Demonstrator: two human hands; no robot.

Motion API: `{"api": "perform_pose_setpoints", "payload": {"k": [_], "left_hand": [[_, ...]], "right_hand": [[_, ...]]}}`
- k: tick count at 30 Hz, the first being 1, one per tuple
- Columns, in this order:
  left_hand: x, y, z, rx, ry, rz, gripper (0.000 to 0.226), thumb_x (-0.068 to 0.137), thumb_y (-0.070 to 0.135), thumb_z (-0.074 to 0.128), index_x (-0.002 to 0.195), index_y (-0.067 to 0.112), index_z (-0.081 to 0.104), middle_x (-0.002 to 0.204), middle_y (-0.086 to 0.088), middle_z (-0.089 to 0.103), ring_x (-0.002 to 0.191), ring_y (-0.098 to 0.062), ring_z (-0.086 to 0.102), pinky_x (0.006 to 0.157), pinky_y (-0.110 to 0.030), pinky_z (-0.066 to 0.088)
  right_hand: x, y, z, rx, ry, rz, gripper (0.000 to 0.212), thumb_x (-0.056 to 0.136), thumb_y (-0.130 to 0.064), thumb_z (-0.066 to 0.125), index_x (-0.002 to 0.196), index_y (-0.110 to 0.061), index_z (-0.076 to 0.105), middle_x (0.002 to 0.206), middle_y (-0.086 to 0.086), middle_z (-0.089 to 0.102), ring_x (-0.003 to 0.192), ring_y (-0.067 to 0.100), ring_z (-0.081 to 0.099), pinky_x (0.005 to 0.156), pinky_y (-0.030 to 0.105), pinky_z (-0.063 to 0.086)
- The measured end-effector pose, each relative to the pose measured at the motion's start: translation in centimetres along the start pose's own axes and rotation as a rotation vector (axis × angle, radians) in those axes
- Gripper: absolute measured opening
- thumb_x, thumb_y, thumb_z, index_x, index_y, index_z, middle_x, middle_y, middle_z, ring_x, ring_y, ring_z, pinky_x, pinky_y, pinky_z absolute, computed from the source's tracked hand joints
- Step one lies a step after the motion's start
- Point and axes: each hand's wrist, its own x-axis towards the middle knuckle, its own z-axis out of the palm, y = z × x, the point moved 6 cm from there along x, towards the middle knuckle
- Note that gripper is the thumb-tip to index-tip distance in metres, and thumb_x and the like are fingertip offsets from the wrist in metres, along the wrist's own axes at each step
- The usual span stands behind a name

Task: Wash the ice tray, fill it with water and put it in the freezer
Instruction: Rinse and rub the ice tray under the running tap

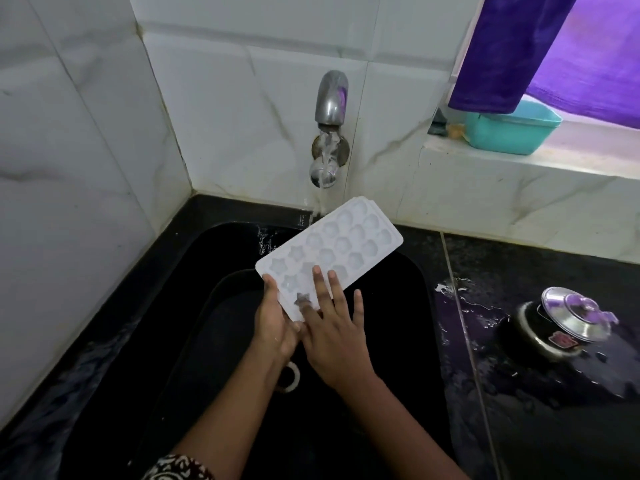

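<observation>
The left hand grips the near corner of the ice tray. Its thumb is clamped over the top edge and its fingers are curled out of sight beneath. The right hand lies just beside it with straight, spread fingers laid flat across the nearest moulds, pressing on the tray, not closing round it. From this hold the white tray slopes up and away over the black sink, cavity side up, with star and rounded moulds showing. Beyond its far corner the tap sticks out of the tiled wall and is running. The water stream drops at that far edge, though I cannot tell whether it strikes the tray or passes just behind it. To the right of the hands, well apart on the wet dark counter, sits a pot with a steel lid. Farther off on the window ledge stands a teal tub under a hanging purple cloth. This looks like the washing step, with the flat hand rubbing the moulds. Filling and the freezer are not yet begun. The next move likely calls for bringing the cavities under the flow to rinse them, then levelling the tray so the water stays in.
</observation>
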Motion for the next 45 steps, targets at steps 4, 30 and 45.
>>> {"api": "perform_pose_setpoints", "payload": {"k": [4, 30, 45], "left_hand": [[-1.1, -0.9, 0.5, -0.011, -0.014, -0.007, 0.067, 0.099, 0.057, 0.025, 0.136, 0.008, 0.052, 0.130, -0.013, 0.064, 0.119, -0.028, 0.062, 0.096, -0.041, 0.047], [-3.4, 3.6, -2.2, 0.203, 0.159, -0.007, 0.071, 0.095, 0.065, 0.028, 0.122, 0.009, 0.062, 0.101, -0.012, 0.075, 0.086, -0.028, 0.073, 0.074, -0.042, 0.055], [-3.3, 2.8, -0.5, -0.146, 0.272, 0.186, 0.067, 0.101, 0.054, 0.016, 0.147, 0.009, 0.034, 0.156, -0.010, 0.034, 0.146, -0.030, 0.027, 0.112, -0.049, 0.025]], "right_hand": [[0.7, 1.2, -0.6, 0.349, -0.230, 0.077, 0.055, 0.090, -0.055, 0.015, 0.113, -0.031, 0.059, 0.150, -0.013, -0.028, 0.132, 0.005, -0.039, 0.113, 0.044, -0.014], [5.9, 5.7, 1.9, 0.255, -0.228, 0.152, 0.073, 0.093, -0.063, 0.012, 0.150, -0.022, -0.006, 0.151, -0.012, -0.019, 0.141, 0.007, -0.016, 0.117, 0.047, -0.004], [4.7, -3.9, 0.9, 0.303, -0.325, -0.032, 0.076, 0.091, -0.062, 0.013, 0.151, -0.017, 0.008, 0.159, -0.002, 0.005, 0.145, 0.008, -0.002, 0.116, 0.047, -0.002]]}}
